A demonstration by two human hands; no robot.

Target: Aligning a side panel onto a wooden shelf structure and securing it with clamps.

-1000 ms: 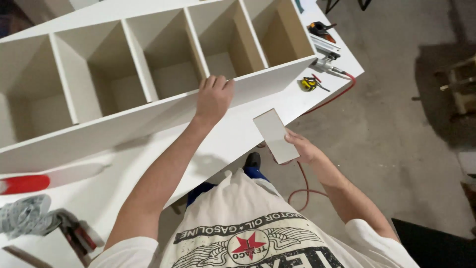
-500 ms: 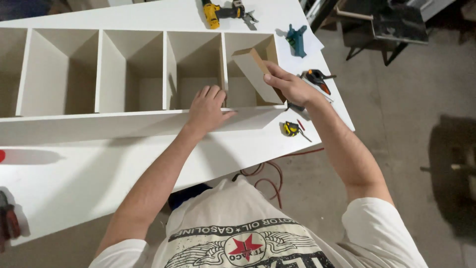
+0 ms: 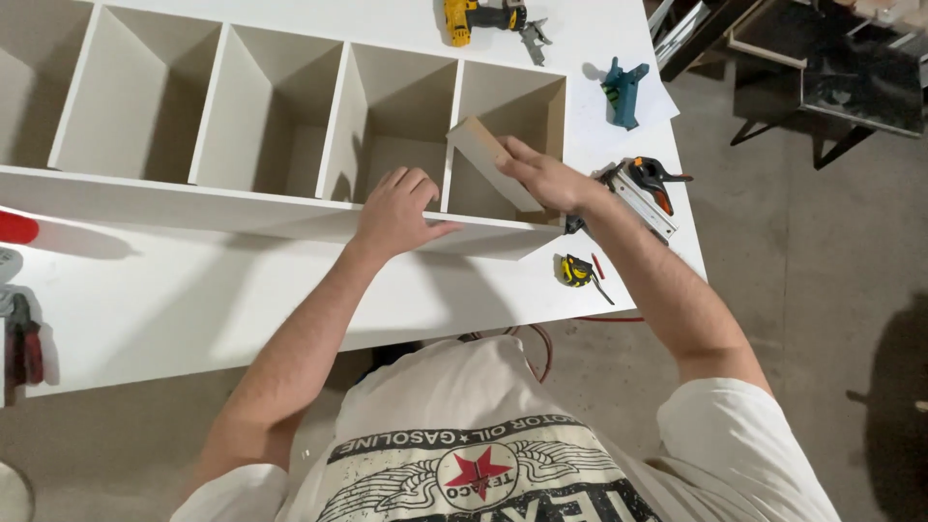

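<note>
1. White board, a small panel (image 3: 491, 166), now sits tilted inside the rightmost bay of the shelf unit (image 3: 290, 208). Half a second ago it was held above that bay's opening, and a second ago it was off the unit altogether, over the worktop's near edge.
2. Right hand (image 3: 543, 177) has carried it there. The fingers are closed over the panel's upper edge, so the hand grips the panel from above and to the right, with most of the board reaching down and left from the grip into the bay.
3. Judging by the slant, the panel is not yet seated: its upper end leans toward the divider between the last two bays, and its lower end points at the unit's front right corner. Whether it touches the bay's back I cannot tell.
4. Left hand (image 3: 394, 211) has kept its place on the unit's front rail, just left of that bay. It lies palm down, fingers spread, pressing on the rail and holding nothing.
5. Nearby on the table (image 3: 193, 309): a tape measure (image 3: 576, 272) just right of the unit's corner, a clamp (image 3: 650, 182) beside the right wrist, a teal tool (image 3: 623, 89) further back, and a yellow drill (image 3: 478, 16) at the far edge.
</note>
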